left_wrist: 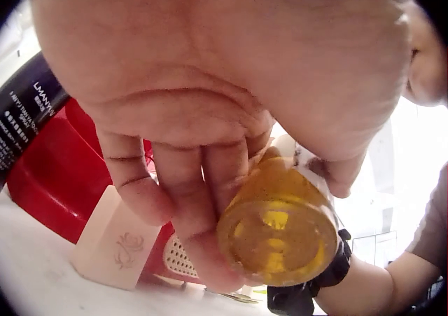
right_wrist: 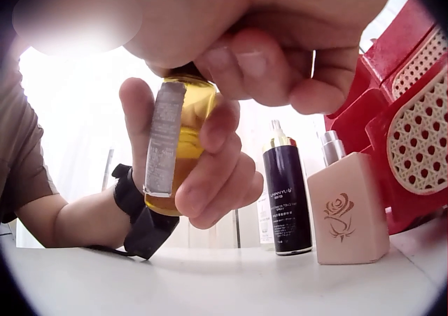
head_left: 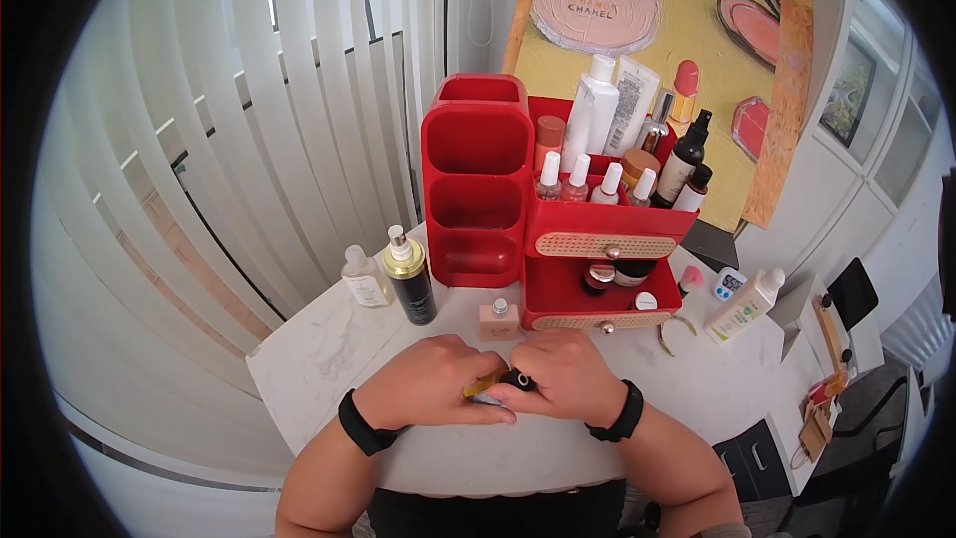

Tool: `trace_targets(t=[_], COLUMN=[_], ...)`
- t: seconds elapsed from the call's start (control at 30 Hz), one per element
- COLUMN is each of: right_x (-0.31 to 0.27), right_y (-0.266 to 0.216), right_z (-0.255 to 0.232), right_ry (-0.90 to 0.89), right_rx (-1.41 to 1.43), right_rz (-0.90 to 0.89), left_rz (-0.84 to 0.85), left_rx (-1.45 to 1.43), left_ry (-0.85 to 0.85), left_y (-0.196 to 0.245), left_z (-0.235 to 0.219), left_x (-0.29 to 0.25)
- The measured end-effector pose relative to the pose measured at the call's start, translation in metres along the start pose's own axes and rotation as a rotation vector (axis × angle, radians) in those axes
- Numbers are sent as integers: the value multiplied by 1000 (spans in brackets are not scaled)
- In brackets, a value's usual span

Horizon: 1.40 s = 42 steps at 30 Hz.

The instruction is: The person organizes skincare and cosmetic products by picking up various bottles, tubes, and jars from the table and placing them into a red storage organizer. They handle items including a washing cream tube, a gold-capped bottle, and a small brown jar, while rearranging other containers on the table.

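Observation:
Close over the front of the table, my left hand [head_left: 430, 379] grips a small clear bottle [right_wrist: 187, 130] of yellow liquid, its thumb and fingers round the sides. A grey printed label [right_wrist: 164, 137] runs along the bottle. My right hand [head_left: 570, 377] has its fingers curled at the bottle's dark cap [head_left: 516, 379]; in the right wrist view those fingers mostly hide the cap. The left wrist view shows the bottle's round base [left_wrist: 280, 242]. Just beyond the hands stands a pale pink perfume bottle [head_left: 499, 322] with a rose drawn on it.
Behind stands a red organizer [head_left: 476, 139] holding several bottles, its lower drawer [head_left: 558, 289] pulled out. At the left are a dark spray bottle [head_left: 412, 284] and a clear bottle [head_left: 364, 279]. A white lotion bottle [head_left: 745, 307] and small timer [head_left: 729, 284] stand right.

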State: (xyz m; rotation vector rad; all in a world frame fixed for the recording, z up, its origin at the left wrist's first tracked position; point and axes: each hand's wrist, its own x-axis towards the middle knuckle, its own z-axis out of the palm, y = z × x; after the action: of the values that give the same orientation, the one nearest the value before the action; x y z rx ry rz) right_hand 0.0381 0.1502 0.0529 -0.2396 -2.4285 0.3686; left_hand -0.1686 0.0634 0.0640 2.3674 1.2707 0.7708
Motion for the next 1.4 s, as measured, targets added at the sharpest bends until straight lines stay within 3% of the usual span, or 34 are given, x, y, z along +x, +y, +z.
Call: trace_targets(t=[0.43, 1.4], right_x=[1, -1], right_y=[-4, 2], right_z=[1, 2], right_ry=[29, -49], right_rx=[-27, 63], right_rz=[127, -39], left_rz=[-30, 46], left_rx=[93, -10], left_ry=[20, -75], left_y=[-2, -4], left_z=[3, -2], left_x=[0, -1])
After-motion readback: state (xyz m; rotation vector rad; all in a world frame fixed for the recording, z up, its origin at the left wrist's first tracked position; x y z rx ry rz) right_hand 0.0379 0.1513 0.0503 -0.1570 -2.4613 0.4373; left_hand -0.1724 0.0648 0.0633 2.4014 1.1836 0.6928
